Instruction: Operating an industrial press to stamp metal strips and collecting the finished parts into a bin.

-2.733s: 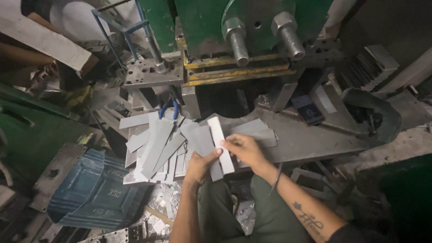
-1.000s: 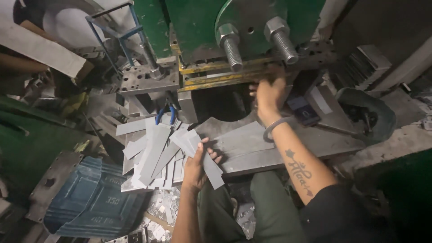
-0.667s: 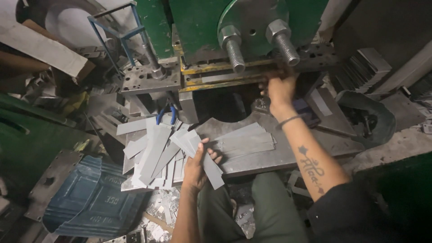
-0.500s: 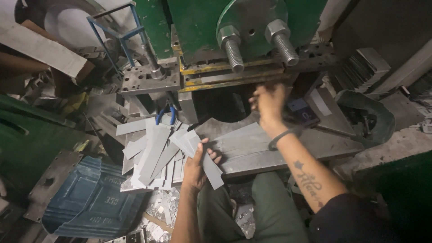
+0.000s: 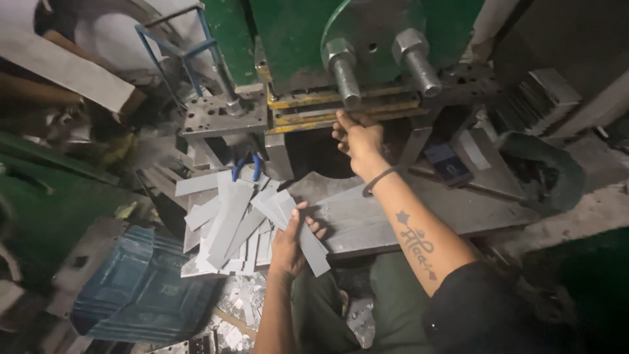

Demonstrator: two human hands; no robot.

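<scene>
My left hand (image 5: 290, 241) rests at the front edge of the steel press table (image 5: 419, 213) and grips one long grey metal strip (image 5: 313, 244), next to a loose fan of similar grey strips (image 5: 226, 219). My right hand (image 5: 358, 139) reaches up to the yellowish die plates (image 5: 314, 117) of the green press (image 5: 367, 33), its fingers at the slot just below the two big bolts. Whether those fingers pinch anything is hidden. A thin band sits on that wrist.
Blue-handled pliers (image 5: 246, 168) lie behind the strip pile. A dented blue metal sheet (image 5: 134, 288) lies at lower left, with small cut scraps (image 5: 236, 311) on the floor beside it. A stack of grey plates (image 5: 547, 98) stands at the right, and a dark flat box (image 5: 448, 164) sits on the table.
My right hand left the strip pile, went to the right side of the die, drew back a little, and now sits at the middle of the slot. My left hand has stayed put.
</scene>
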